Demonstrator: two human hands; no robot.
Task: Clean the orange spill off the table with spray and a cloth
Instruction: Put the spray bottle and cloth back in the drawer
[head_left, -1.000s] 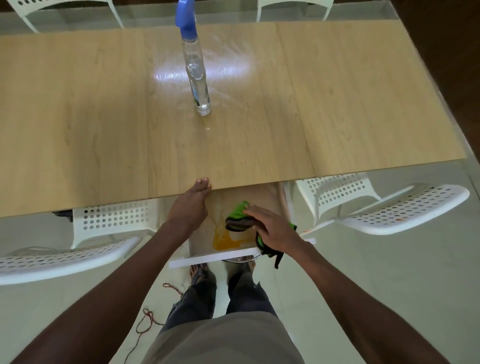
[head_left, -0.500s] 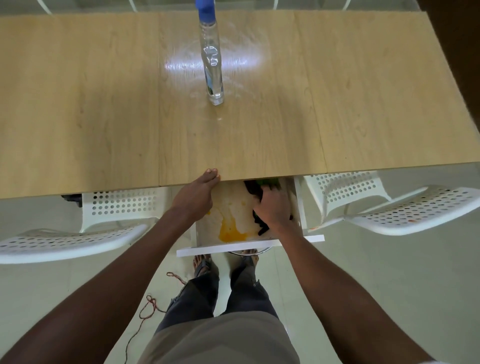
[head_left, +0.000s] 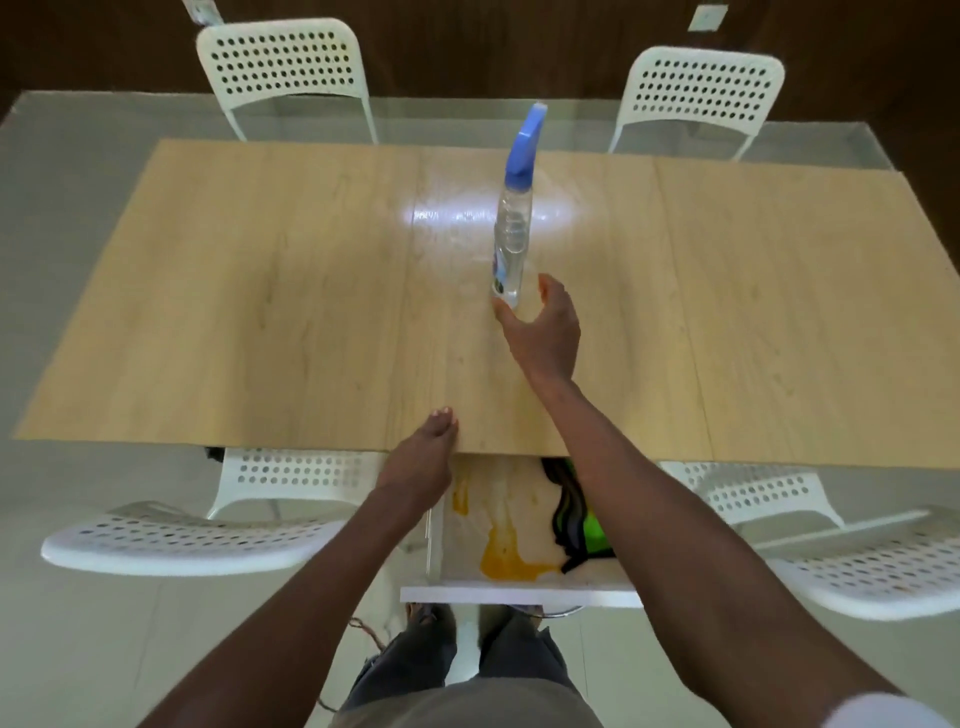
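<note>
One head view, looking down over a wooden counter (head_left: 260, 312) with a pull-out shelf (head_left: 519, 594) under its near edge. Right hand (head_left: 545, 332) reaches across the counter with thumb and fingers spread wide around the base of the spray bottle (head_left: 511, 228); the thumb tip lies at the bottle's foot, but no grip has closed and whether it touches cannot be told. Bottle stands upright near mid-counter, its blue trigger head (head_left: 524, 150) uppermost, so a grasp from the side is likely the next step. Left hand (head_left: 423, 457) rests flat on the near counter edge with straight fingers, holding nothing, probably to steady the body during the reach. Orange spill (head_left: 506, 558) lies on the shelf, pooled toward its front lip, with a smaller streak (head_left: 460, 499) at the left. Green-and-black cloth (head_left: 576, 519) lies on the shelf just right of the spill, partly under the right forearm and partly hidden beneath the counter edge. Judged progress: spraying and wiping remain undone. 4 white perforated chairs surround the counter: 2 at the far side (head_left: 280, 57) (head_left: 698, 83) and 2 flanking the shelf (head_left: 171, 540) (head_left: 857, 571). Nothing stands between hand and bottle; the overhanging counter edge limits access to the shelf's back part.
</note>
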